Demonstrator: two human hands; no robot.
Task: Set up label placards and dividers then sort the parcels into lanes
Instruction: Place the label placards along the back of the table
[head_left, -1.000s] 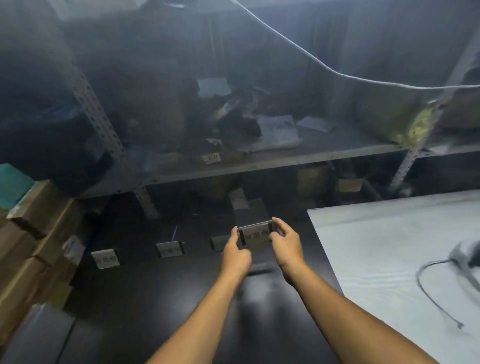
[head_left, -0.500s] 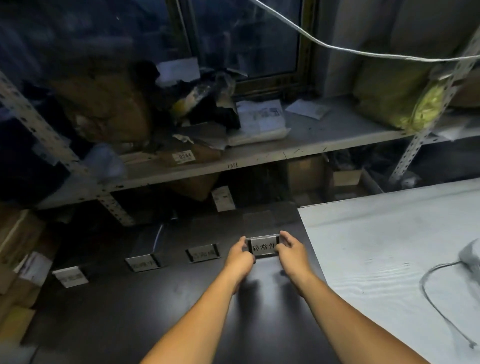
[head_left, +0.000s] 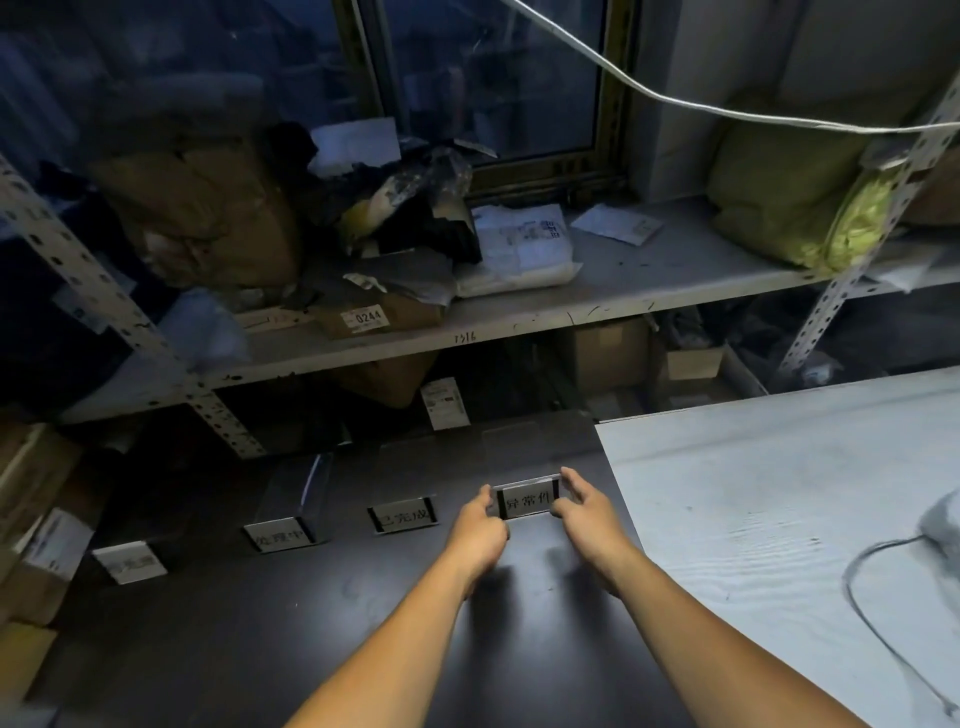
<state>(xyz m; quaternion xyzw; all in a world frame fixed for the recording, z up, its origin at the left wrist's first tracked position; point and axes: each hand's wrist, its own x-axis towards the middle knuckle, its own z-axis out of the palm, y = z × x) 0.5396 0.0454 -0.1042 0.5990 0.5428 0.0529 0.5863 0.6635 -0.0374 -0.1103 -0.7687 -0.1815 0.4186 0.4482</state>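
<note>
A small label placard (head_left: 528, 500) with black characters stands on the dark table (head_left: 322, 613), rightmost in a row. My left hand (head_left: 478, 530) pinches its left end and my right hand (head_left: 584, 512) pinches its right end. Three more placards stand to the left: one (head_left: 404, 514) close by, one (head_left: 280, 535) further left with a dark divider (head_left: 298, 486) behind it, and one (head_left: 132, 561) at the far left. Parcels (head_left: 519, 249) lie heaped on the metal shelf (head_left: 519, 317) behind the table.
A pale sheet (head_left: 753, 519) covers the right side of the table, with a black cable (head_left: 872, 597) on it. Cardboard boxes (head_left: 31, 519) stack at the left edge. A yellow-green bag (head_left: 800, 208) sits on the shelf's right. A white cord (head_left: 675, 101) hangs across overhead.
Both hands lowered the placard from the air down onto the table at the right end of the row. The view has tilted up and toward the shelf.
</note>
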